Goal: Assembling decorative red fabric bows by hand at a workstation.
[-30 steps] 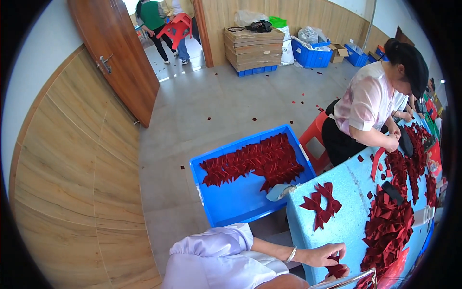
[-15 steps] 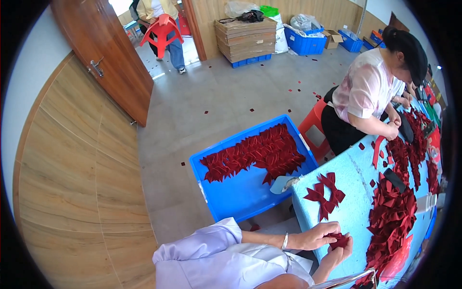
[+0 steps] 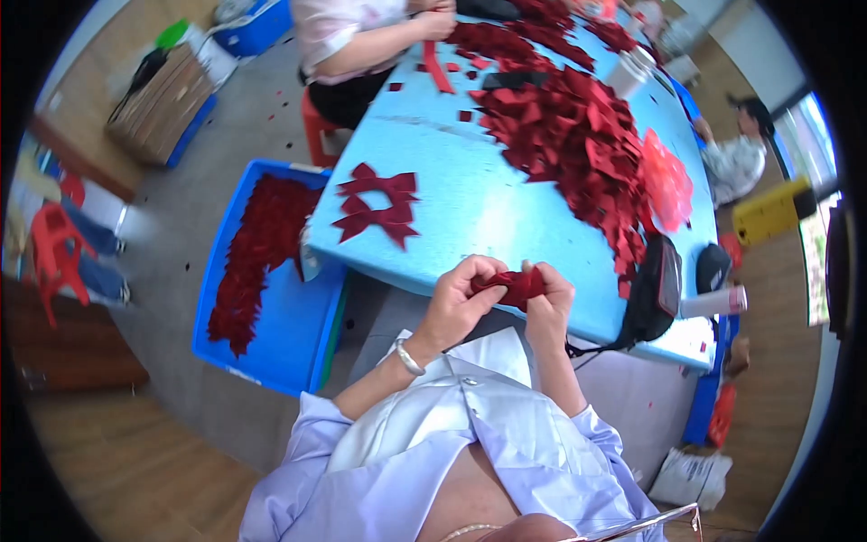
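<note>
A dark red fabric bow (image 3: 515,287) is pinched between both my hands, just off the near edge of the blue table. My left hand (image 3: 462,303), with a silver bangle at its wrist, closes on one side of it. The fingers of my right hand (image 3: 551,303) grip the other side. Between and under my fingers, part of the bow is hidden. Two finished-looking red bows (image 3: 377,206) lie side by side on the table to the left. Farther right rises a big heap of red bow pieces (image 3: 578,135).
Left of the table, a blue crate (image 3: 298,357) holds rows of red bows. A co-worker (image 3: 352,41) sits at the far side handling red ribbon (image 3: 437,68). A black bag (image 3: 652,289) and a bottle (image 3: 713,302) lie at the right. Someone carries a red stool (image 3: 59,253) at far left.
My view has swung to the right, so the table and my hands now appear nearer the middle. Both hands still hold the red bow.
</note>
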The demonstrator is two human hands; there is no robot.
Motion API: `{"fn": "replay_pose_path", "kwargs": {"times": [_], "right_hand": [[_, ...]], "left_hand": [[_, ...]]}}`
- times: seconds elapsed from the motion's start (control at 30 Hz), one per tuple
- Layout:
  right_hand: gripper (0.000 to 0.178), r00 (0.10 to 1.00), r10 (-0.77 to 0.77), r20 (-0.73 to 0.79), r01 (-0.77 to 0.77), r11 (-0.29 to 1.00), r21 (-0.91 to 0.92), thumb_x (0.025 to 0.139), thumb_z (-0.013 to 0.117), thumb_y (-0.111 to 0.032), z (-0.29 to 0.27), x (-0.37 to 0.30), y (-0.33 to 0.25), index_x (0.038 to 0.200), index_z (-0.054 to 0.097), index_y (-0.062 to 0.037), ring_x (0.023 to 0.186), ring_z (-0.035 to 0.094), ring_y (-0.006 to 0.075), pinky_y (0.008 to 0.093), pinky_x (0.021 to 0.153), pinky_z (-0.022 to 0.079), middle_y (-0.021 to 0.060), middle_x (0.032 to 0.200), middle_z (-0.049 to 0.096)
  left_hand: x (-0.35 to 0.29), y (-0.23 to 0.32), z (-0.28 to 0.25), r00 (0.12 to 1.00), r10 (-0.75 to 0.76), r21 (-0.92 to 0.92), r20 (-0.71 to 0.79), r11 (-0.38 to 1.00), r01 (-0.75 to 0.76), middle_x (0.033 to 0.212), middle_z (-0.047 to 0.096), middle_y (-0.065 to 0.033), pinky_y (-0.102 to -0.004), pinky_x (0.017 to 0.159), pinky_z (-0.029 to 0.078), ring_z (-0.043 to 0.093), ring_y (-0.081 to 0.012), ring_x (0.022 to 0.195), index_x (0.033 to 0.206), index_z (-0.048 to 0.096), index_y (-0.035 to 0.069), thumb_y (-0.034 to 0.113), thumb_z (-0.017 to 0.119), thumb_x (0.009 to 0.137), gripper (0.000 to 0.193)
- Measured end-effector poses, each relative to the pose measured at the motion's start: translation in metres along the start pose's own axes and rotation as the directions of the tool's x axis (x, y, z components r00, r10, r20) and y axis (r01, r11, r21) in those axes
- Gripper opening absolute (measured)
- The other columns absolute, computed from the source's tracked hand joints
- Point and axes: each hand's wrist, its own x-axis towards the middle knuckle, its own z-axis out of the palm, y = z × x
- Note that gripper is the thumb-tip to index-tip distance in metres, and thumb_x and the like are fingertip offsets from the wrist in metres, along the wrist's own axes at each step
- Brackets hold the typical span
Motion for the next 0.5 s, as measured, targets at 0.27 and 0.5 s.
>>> {"fn": "replay_pose_path", "kwargs": {"times": [0.27, 0.5], "right_hand": [[0.015, 0.992, 0.114, -0.048, -0.104, 0.978, 0.179, 0.082, 0.048, 0.005, -0.052, -0.003, -0.006, 0.090, 0.059, 0.0003, 0.068, 0.051, 0.0058, 0.0200, 0.061, 0.042, 0.0003, 0.075, 0.059], [0.013, 0.981, -0.173, -0.088, 0.154, 0.970, -0.189, 0.082, 0.049, 0.004, -0.071, 0.007, 0.006, 0.090, 0.058, 0.0008, 0.070, 0.056, 0.0073, 0.0221, 0.063, 0.046, 0.0055, 0.076, 0.063]], "left_hand": [[0.022, -0.016, 0.044, 0.968, -0.237, -0.097, 0.083, 0.965, 0.245, 0.101, 0.060, -0.0056, -0.0181, 0.053, 0.038, 0.047, -0.0034, 0.065, 0.093, 0.052, 0.006, 0.000, 0.061, 0.088, 0.012], [0.043, -0.011, 0.080, 0.920, -0.383, 0.051, -0.082, 0.920, 0.388, 0.092, 0.061, -0.0015, -0.0157, 0.048, 0.036, 0.047, -0.0022, 0.063, 0.099, 0.053, 0.007, 0.009, 0.063, 0.090, 0.013]]}}
